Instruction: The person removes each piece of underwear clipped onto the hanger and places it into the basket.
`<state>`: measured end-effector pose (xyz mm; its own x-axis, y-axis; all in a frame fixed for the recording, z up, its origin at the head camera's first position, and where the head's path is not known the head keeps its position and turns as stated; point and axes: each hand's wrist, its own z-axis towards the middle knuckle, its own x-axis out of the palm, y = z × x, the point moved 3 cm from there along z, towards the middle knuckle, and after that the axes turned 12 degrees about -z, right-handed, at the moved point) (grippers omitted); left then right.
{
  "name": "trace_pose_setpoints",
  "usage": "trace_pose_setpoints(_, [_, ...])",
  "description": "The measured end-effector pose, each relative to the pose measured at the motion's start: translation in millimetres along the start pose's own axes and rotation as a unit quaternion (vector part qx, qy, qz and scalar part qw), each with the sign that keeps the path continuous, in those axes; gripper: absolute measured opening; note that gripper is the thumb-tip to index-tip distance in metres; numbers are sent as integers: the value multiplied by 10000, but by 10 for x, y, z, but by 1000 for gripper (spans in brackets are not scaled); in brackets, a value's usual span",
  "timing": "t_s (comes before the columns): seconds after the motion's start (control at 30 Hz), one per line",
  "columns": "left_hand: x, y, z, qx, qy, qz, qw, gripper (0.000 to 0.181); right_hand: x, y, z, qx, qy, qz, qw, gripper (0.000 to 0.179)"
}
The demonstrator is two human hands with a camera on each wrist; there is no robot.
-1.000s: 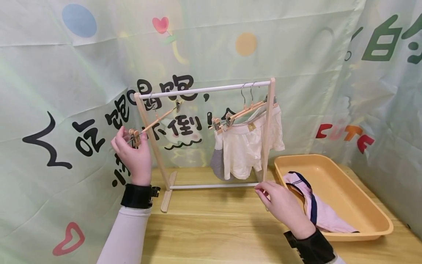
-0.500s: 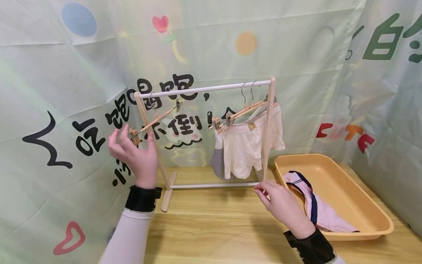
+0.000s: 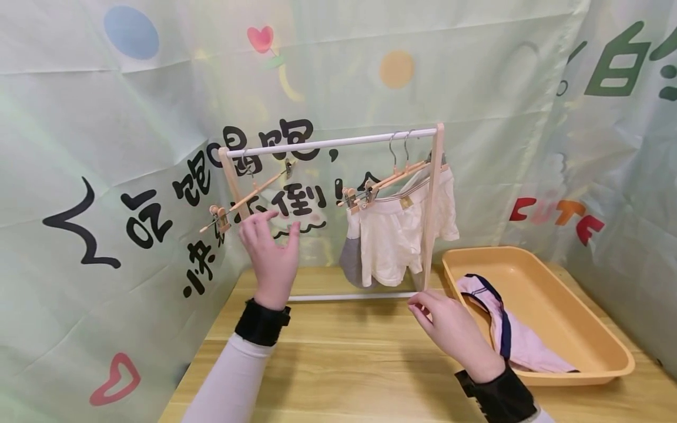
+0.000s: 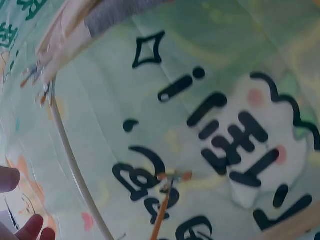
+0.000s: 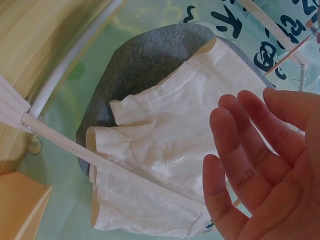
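My left hand (image 3: 270,255) holds nothing. Its fingers are relaxed and spread from the thumb, in front of the left post of a small wooden garment rack (image 3: 435,205). Up and to its left, a clip hanger (image 3: 259,191) with no garment hangs from the rack's white rail (image 3: 338,141). My right hand (image 3: 457,329) hangs relaxed by the foot of the right post, its loosely bent fingers holding nothing. White shorts (image 5: 175,135) hang from clips at the rack's right end, before a grey-and-white garment (image 5: 145,60).
An orange tray (image 3: 539,294) stands at the right on the wooden table (image 3: 338,364). A pale pink garment with navy trim (image 3: 520,346) lies in it, along the near left side. A printed cloth backdrop (image 3: 338,70) rises behind and at both sides.
My left hand has let go of the clip end of the bare hanger and moved right and slightly down, its fingers opening. The right hand has stayed in place.
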<state>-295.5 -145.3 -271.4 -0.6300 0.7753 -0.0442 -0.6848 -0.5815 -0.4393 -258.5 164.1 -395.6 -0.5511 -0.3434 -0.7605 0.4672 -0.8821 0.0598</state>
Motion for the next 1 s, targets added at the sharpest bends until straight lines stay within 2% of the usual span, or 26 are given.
trace_pose_setpoints(0.17, [167, -23, -140, -96, 549, 58, 9984, 43, 11, -1, -12, 18, 24, 1, 10000, 6])
trace_pose_setpoints(0.4, [334, -69, -279, -79, 918, -76, 9957, 44, 21, 9, -14, 5, 66, 20, 10000, 5])
trace_pose_setpoints(0.57, [432, -88, -333, -107, 1050, -109, 9943, 44, 17, 7, -9, -20, 37, -2, 10000, 4])
trace_pose_setpoints(0.8, [560, -108, -406, -443, 1384, -424, 9885, 47, 17, 15, -6, -7, 102, 16, 9999, 4])
trace_pose_setpoints(1.0, [676, -153, -373, -805, 1550, -731, 9819, 48, 10, 38, -8, -28, 181, -6, 9998, 4])
